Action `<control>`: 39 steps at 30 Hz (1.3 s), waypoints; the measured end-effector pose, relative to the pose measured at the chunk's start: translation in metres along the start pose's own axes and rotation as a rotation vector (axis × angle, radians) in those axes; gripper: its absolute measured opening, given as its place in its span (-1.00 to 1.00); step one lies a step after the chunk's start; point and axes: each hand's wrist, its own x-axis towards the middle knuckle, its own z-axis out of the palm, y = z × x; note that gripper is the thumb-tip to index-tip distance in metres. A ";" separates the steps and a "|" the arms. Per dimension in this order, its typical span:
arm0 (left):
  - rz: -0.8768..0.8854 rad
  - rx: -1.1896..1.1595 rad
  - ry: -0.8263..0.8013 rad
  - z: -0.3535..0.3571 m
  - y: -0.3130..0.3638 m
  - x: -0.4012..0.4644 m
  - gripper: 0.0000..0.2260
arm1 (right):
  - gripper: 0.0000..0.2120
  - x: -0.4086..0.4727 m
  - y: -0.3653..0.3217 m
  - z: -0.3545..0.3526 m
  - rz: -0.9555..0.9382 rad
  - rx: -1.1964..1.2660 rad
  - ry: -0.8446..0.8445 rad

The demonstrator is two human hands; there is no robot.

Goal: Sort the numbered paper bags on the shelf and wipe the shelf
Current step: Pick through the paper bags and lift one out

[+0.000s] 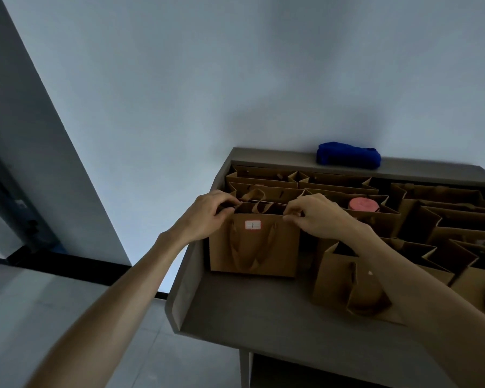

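Observation:
A brown paper bag [254, 247] with a white label marked "1" [252, 224] stands at the left end of the grey shelf [235, 312]. My left hand [207, 214] pinches the bag's top rim at its left corner. My right hand [314, 217] pinches the same rim at the right corner. Several more brown paper bags [305, 183] stand in rows behind it and to the right. One of them holds a pink round thing [363, 204]. A folded blue cloth [347, 154] lies on the shelf's back ledge.
Another paper bag [345, 281] stands just under my right forearm. The shelf has a raised left side wall [179, 292] and a pale wall behind it. Grey floor tiles [53, 317] lie to the left, with a dark doorway beyond.

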 end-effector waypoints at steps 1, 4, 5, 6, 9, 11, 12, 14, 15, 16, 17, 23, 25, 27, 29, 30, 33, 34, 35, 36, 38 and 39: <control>0.006 -0.003 0.012 0.000 -0.002 0.002 -0.79 | -0.81 0.000 0.000 -0.001 0.003 0.003 -0.006; 0.028 0.000 0.065 0.001 -0.004 0.008 -0.80 | -0.78 -0.004 -0.003 0.000 -0.066 -0.032 -0.024; 0.036 0.000 0.078 0.001 -0.004 0.009 -0.80 | -0.78 -0.007 -0.005 0.001 -0.110 -0.052 -0.029; 0.039 -0.006 0.083 0.003 -0.003 0.011 -0.80 | -0.78 -0.011 -0.006 0.003 -0.154 -0.070 -0.025; 0.055 -0.006 0.048 0.008 0.002 0.013 -0.80 | -0.77 -0.023 -0.007 0.007 -0.246 -0.114 0.005; 0.042 -0.004 0.014 0.013 0.005 0.016 -0.80 | -0.73 -0.027 -0.007 0.008 -0.282 -0.124 0.012; 0.028 0.002 0.011 0.016 0.006 0.017 -0.80 | -0.72 -0.028 -0.006 0.008 -0.291 -0.121 0.005; -0.001 0.022 0.027 0.020 0.010 0.019 -0.80 | -0.71 -0.029 -0.007 0.004 -0.278 -0.060 -0.011; -0.012 0.035 0.037 0.022 0.011 0.020 -0.80 | -0.73 -0.028 -0.007 0.000 -0.256 0.005 -0.001; -0.021 0.051 0.043 0.023 0.013 0.019 -0.79 | -0.74 -0.026 -0.006 -0.003 -0.228 0.080 0.033; -0.025 0.062 0.044 0.024 0.014 0.017 -0.78 | -0.76 -0.022 -0.003 -0.006 -0.196 0.145 0.085; 0.023 0.155 0.073 0.025 0.020 -0.011 -0.79 | -0.82 0.013 0.017 -0.013 -0.085 0.136 0.224; 0.049 0.201 0.130 0.025 0.023 -0.022 -0.82 | -0.80 0.023 0.018 -0.013 -0.063 0.091 0.164; 0.050 0.205 0.182 0.025 0.024 -0.029 -0.85 | -0.79 0.032 0.017 -0.011 -0.065 0.016 0.102; 0.050 0.206 0.205 0.025 0.025 -0.031 -0.85 | -0.80 0.039 0.016 -0.010 -0.059 -0.047 0.049; 0.053 0.210 0.209 0.025 0.024 -0.032 -0.84 | -0.81 0.041 0.015 -0.009 -0.052 -0.068 0.030; 0.060 0.209 0.217 0.026 0.022 -0.032 -0.80 | -0.84 0.041 0.010 -0.006 -0.053 -0.058 -0.011; 0.060 0.212 0.218 0.027 0.022 -0.031 -0.78 | -0.85 0.039 0.008 -0.005 -0.069 -0.046 -0.033; 0.058 0.230 0.215 0.028 0.022 -0.030 -0.75 | -0.86 0.036 0.006 -0.004 -0.092 -0.041 -0.056; 0.054 0.261 0.208 0.029 0.022 -0.029 -0.71 | -0.86 0.033 0.005 -0.003 -0.117 -0.046 -0.077; 0.049 0.315 0.187 0.031 0.023 -0.025 -0.64 | -0.84 0.026 0.004 -0.003 -0.163 -0.066 -0.104; 0.046 0.332 0.170 0.032 0.022 -0.023 -0.63 | -0.83 0.022 0.003 -0.002 -0.183 -0.075 -0.112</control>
